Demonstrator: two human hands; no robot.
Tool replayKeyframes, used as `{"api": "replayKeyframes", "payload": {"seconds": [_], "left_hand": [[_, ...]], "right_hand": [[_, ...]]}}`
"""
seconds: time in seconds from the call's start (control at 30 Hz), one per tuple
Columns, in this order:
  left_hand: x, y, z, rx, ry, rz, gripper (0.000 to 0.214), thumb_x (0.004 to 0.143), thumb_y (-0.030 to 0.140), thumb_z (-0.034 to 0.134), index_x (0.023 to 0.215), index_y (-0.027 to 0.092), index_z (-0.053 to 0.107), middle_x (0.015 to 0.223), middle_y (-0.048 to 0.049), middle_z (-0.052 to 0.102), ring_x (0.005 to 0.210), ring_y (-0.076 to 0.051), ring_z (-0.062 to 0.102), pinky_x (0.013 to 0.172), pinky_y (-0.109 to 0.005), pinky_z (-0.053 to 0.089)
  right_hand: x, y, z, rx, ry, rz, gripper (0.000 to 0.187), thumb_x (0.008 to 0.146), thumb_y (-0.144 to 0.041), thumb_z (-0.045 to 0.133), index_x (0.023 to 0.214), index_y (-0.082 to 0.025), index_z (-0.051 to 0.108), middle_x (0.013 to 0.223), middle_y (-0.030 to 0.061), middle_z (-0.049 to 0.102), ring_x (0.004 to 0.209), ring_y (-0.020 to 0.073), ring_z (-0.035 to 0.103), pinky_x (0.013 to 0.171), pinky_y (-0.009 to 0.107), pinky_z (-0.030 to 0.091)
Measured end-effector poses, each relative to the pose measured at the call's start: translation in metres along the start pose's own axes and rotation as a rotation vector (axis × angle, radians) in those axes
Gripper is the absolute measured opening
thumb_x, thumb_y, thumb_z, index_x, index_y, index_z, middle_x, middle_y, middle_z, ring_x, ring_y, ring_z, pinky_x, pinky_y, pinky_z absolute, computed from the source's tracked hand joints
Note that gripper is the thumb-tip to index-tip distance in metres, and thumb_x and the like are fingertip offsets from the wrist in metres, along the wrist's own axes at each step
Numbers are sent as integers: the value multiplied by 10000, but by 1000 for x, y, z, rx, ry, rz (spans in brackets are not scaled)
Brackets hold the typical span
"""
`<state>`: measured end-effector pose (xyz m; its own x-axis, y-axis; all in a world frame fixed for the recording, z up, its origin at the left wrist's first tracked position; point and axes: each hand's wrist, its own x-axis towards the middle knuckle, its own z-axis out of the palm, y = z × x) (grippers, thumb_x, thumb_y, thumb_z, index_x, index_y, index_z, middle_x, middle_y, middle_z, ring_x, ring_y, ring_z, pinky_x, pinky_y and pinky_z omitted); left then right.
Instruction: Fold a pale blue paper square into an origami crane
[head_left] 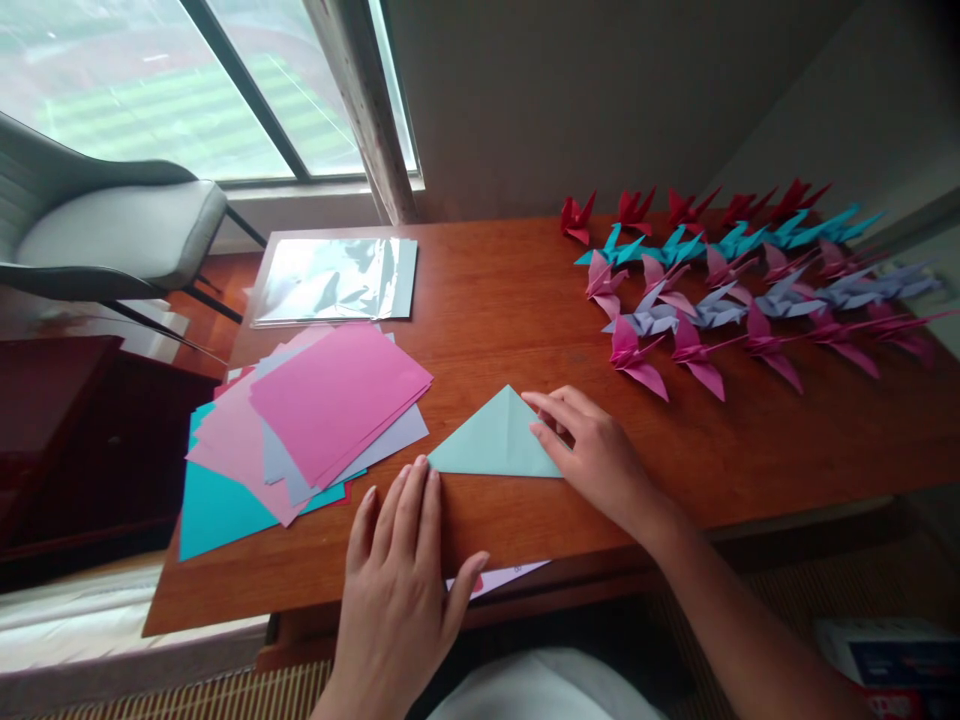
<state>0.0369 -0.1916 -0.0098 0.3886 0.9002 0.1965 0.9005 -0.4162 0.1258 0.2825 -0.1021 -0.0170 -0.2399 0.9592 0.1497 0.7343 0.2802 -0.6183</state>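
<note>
A pale mint sheet of origami paper [491, 440], folded into a triangle, lies on the wooden table with its point facing away from me. My left hand [405, 560] rests flat, fingers stretched out, fingertips at the triangle's left corner. At the right sloping edge is my right hand [592, 440], its fingers bent and slightly apart; its palm side is hidden, and it does not seem to grip the paper. A faint crease runs down the triangle from its tip.
Loose coloured paper sheets [341, 400] overlap at the left, below a clear plastic packet [337, 280]. Rows of folded paper cranes [697, 355] in red, turquoise, pink and lilac stand at the right. A chair [112, 230] is by the window. The table's front edge [315, 598] runs below my hands.
</note>
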Motion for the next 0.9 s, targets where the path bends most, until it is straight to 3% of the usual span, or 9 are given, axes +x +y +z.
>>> {"api": "replayKeyframes", "payload": {"seconds": [0.17,0.27,0.37,0.53,0.63,0.7,0.77,0.83,0.9], "left_hand": [[-3,2,4,-9,-6,-24,807,911,472,600,1581,132,304,1629,-202,327,1459,-383,375,1223,-579,185],[-3,3,6,-20,-1,-22,815,903,467,615,1577,127,311,1631,-205,322,1463,-391,365,1225,-592,176],[-1,3,6,-40,-3,-33,799,901,444,627,1574,143,321,1636,-191,318,1474,-386,348,1232,-587,166],[14,1,-2,-198,59,-60,721,903,327,656,1549,186,371,1631,-164,340,1496,-377,310,1227,-580,208],[37,-3,-12,-587,70,-151,553,945,284,607,1479,257,467,1550,-116,478,1416,-307,451,1150,-473,394],[61,-8,-17,-997,-35,-278,437,984,358,554,1410,265,539,1469,-115,565,1309,-287,564,1056,-432,487],[88,-13,-20,-1420,-172,-432,495,980,477,543,1425,260,517,1474,-124,562,1302,-298,575,1043,-444,500],[117,-19,-20,-1728,-281,-526,570,930,557,598,1424,286,514,1463,-106,576,1307,-298,572,1047,-452,497],[140,-24,-17,-1930,-378,-577,509,897,599,620,1262,244,636,1297,-103,685,1186,-282,649,979,-418,535]], "right_hand": [[28,2,-2,-67,41,31,340,934,-289,612,1254,-176,632,1148,136,615,1101,311,600,950,469,509],[39,-4,1,25,20,-8,196,907,-267,651,1089,-197,676,1121,109,621,1087,277,594,961,433,494],[43,-7,0,195,5,0,25,877,-203,669,875,-202,645,1006,59,645,948,212,604,857,357,495],[44,1,-17,445,-30,184,109,884,-287,669,824,-208,624,759,-20,607,674,136,547,609,274,418],[49,0,-28,660,149,213,167,885,-358,683,844,-218,602,753,-29,588,674,128,556,596,258,426],[53,-6,-30,736,299,162,142,895,-341,674,872,-228,592,777,-26,600,683,125,567,601,253,437],[56,-16,-27,701,394,42,108,905,-306,662,872,-236,586,825,-15,625,704,125,572,617,256,450],[57,-25,-20,582,350,-110,94,920,-279,635,854,-240,581,883,7,653,750,139,593,641,272,472],[56,-31,-11,492,287,-241,93,929,-289,624,857,-246,583,918,22,675,775,152,614,661,290,499]]}}
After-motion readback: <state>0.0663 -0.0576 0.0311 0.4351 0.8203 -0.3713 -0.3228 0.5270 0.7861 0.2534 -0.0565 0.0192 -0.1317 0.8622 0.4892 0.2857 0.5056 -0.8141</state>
